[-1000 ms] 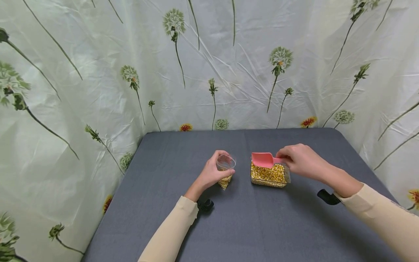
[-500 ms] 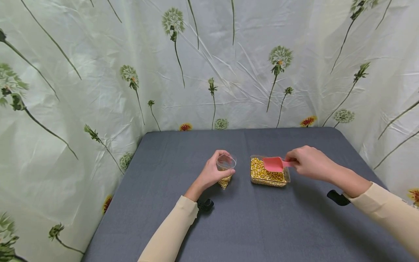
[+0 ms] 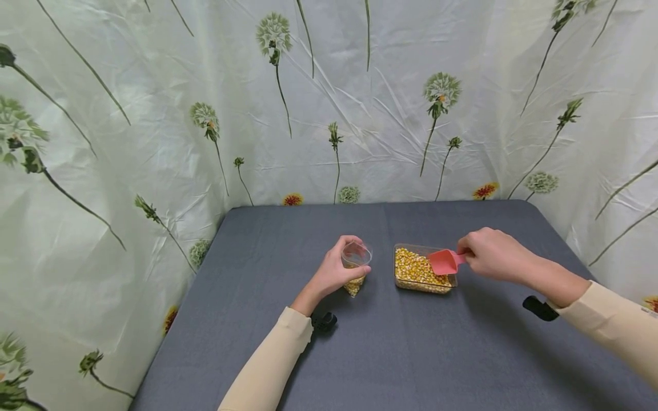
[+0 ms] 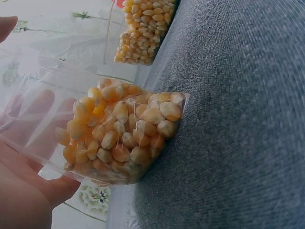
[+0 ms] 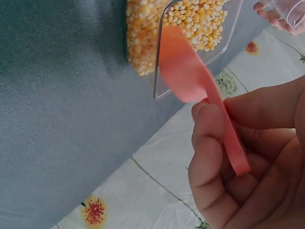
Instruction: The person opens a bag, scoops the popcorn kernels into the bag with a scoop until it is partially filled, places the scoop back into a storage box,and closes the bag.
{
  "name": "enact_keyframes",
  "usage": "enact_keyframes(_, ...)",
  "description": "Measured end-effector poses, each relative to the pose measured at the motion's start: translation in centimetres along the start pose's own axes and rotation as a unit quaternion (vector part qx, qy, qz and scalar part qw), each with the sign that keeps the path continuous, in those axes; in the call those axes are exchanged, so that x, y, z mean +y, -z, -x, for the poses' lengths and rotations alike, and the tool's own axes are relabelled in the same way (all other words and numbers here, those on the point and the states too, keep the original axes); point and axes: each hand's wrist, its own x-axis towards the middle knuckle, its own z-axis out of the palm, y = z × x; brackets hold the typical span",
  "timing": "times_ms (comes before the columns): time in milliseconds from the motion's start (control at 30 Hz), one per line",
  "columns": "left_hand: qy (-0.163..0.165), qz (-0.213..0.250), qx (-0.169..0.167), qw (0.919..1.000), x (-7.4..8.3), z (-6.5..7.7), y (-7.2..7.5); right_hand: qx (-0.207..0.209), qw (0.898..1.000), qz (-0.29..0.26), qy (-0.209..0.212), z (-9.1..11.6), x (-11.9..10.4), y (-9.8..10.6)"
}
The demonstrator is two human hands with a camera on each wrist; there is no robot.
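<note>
Pinching its handle (image 5: 234, 155), probably the best hold, the right hand (image 3: 488, 254) held the likely light, stiff scoop (image 3: 443, 262) over the box (image 3: 421, 287); near it, the left hand (image 3: 331, 273) curled round the seemingly slippery bag (image 4: 52, 80).

Can pass along a narrow strip of desk (image 3: 381, 278) between the clear bag (image 3: 353, 286) and the clear box (image 3: 422, 287). From the left, meets the left hand (image 3: 333, 271), curled around the bag. From above, can reach the kernels (image 3: 410, 264) at the box's left part; at the right part, meets the pink scoop (image 3: 444, 262) and the right hand (image 3: 490, 255). Has wide room in front, between the left sleeve (image 3: 264, 365) and the right sleeve (image 3: 606, 322); behind, has bare desk only until the flowered cloth (image 3: 308, 142).
</note>
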Motion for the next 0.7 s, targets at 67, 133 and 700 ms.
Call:
enact_keyframes(67, 0.003, 0.0, 0.003, 1.0, -0.9, -0.1, -0.1, 0.002, 1.0, 0.001, -0.004, -0.3, 0.0, 0.0)
enact_keyframes(133, 0.006, -0.001, 0.004, 1.0, -2.0, -0.4, -0.3, 0.005, 1.0, 0.001, -0.007, -0.5, -0.1, 0.0)
enact_keyframes(700, 0.004, 0.008, -0.002, 1.0, -1.9, -0.4, -0.1, -0.059, 0.994, -0.077, -0.05, -2.3, 0.6, -0.3)
